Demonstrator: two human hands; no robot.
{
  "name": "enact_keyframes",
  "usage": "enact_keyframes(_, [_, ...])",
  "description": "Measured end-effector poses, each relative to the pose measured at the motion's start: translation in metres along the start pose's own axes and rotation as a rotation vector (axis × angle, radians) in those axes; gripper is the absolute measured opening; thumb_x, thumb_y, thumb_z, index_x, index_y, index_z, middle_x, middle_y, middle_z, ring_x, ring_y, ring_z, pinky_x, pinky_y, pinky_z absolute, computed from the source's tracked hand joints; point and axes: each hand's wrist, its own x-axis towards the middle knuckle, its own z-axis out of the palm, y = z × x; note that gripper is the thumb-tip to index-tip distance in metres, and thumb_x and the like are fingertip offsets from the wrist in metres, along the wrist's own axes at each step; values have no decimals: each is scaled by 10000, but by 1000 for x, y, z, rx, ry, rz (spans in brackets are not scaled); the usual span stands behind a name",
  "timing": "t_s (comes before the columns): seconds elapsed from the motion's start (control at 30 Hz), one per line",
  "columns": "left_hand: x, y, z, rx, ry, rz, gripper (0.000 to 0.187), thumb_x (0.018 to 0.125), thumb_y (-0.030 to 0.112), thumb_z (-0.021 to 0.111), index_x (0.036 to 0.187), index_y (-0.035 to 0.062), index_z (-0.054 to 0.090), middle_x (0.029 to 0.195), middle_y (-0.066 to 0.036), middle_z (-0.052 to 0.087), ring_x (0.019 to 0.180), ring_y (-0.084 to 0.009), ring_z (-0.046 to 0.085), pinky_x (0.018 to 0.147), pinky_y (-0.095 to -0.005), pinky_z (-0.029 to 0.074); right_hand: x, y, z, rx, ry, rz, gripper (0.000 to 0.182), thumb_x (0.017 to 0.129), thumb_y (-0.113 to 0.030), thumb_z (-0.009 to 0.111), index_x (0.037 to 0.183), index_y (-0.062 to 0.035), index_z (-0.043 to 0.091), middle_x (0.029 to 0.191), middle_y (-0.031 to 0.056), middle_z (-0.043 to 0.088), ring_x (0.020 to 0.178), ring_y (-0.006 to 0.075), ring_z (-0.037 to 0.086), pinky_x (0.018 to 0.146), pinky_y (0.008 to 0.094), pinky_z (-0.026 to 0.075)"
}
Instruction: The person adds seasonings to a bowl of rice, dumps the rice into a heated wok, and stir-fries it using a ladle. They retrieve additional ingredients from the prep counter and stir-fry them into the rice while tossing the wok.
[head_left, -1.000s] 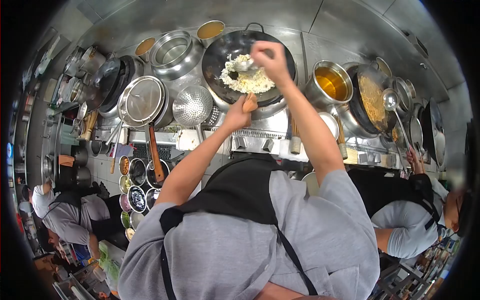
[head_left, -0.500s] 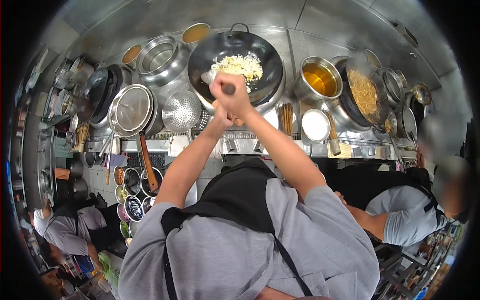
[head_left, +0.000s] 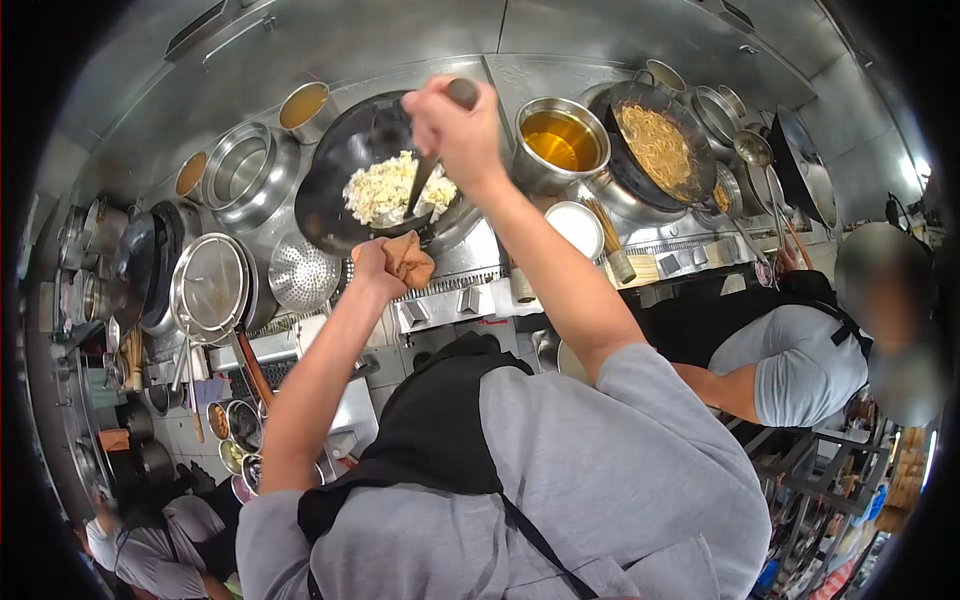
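A black wok (head_left: 325, 190) stands tilted on the stove, holding pale rice with yellow egg-like bits (head_left: 385, 190). Closed around a folded orange-brown cloth (head_left: 408, 260), my left hand (head_left: 374, 268) is at the wok's near rim; the cloth hides the exact grip. My right hand (head_left: 455, 130) is above the wok, its fingers wrapped round the handle of a ladle (head_left: 421, 185). Its dark shaft points down into the rice, and the bowl end is partly covered by food.
Right of the wok stand a pot of amber oil (head_left: 562, 140), a white bowl (head_left: 575, 230) and a wok of noodles (head_left: 655, 150). At left are a perforated skimmer (head_left: 304, 272) and strainers (head_left: 210, 285). A co-worker (head_left: 800, 370) stands close on the right.
The wok has become tilted, and the rice has gathered toward its near right side. My right hand has moved away from my left, with the ladle now upright in the rice. The view has turned right.
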Motion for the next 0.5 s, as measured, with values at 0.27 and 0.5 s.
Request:
enact_keyframes(0.27, [66,-89,-113,-52,208,-114,257,938,288,468,993,82,611,950,-81,644,867,-268,624,780,-457,521,17,9,19,-377,-319,-380,232,811,-50,661,624,0,532,545,8,500,511,93,434,507,267,363])
enact_keyframes(0.5, [57,1,-53,-10,-747,-61,233,910,257,449,825,92,590,811,-75,616,660,-248,564,614,-374,463,104,59,40,-200,-93,-56,211,813,-104,651,643,-24,556,506,9,468,433,88,425,412,262,343])
